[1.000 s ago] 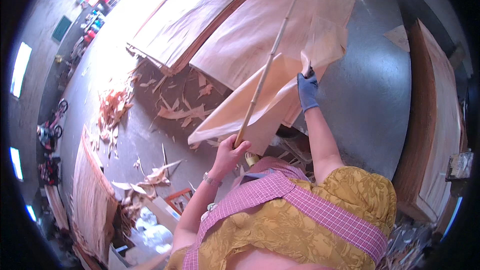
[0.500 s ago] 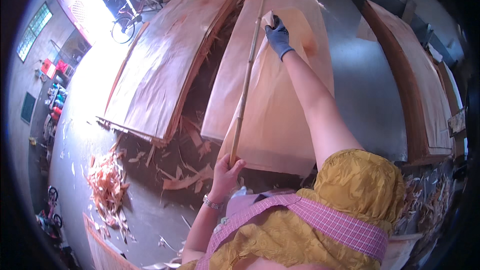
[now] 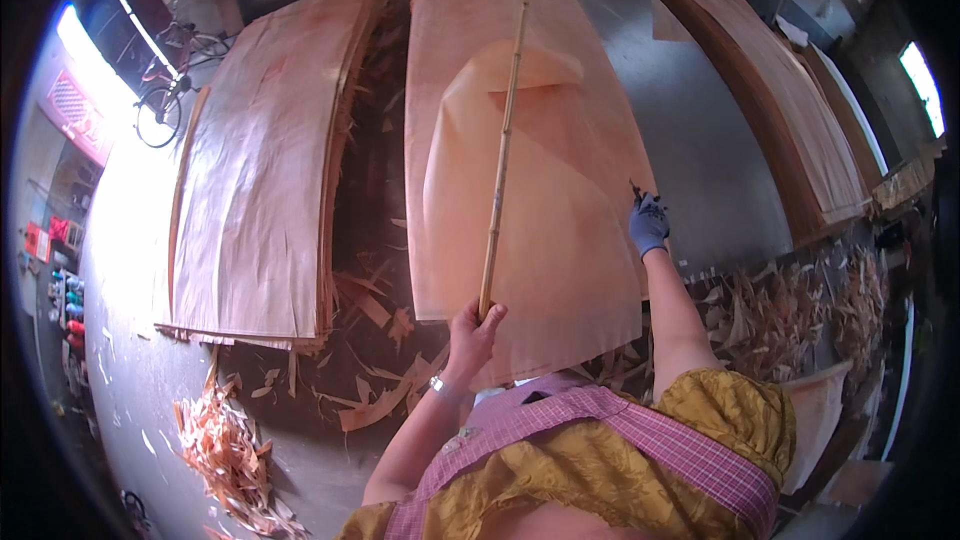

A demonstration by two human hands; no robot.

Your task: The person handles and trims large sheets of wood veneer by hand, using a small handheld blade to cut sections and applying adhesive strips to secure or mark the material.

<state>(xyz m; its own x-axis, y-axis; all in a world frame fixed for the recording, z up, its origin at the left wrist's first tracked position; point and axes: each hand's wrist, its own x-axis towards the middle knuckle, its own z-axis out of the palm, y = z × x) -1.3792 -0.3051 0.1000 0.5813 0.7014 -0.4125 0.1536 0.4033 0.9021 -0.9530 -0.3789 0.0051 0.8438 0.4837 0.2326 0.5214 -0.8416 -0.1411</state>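
Note:
My bare left hand (image 3: pixel 472 342) is closed around the near end of a long thin bamboo stick (image 3: pixel 500 176). The stick points away from me, over a thin, pale wood veneer sheet (image 3: pixel 565 260). That sheet lies loosely on the middle stack of veneer (image 3: pixel 455 10), its far part curled and folded over, its near end hanging past the stack's front edge. On my right hand (image 3: pixel 650 224) is a blue-grey glove with dark fingers. It is at the stack's right edge with its fingers curled; a small dark pointed tip shows above them, too small to name.
Another veneer stack (image 3: pixel 255 170) stands to the left, a third (image 3: pixel 765 90) to the right. A grey metal surface (image 3: pixel 705 130) lies between the middle and right stacks. Wood shavings (image 3: pixel 222 455) are heaped on the floor at left, with more scraps (image 3: pixel 790 305) at right. A bicycle (image 3: pixel 160 112) stands far left.
My right hand has let go of the sheet's far end and swung back toward me, to the stack's right edge. The sheet's far part now curls over. My left hand still holds the stick.

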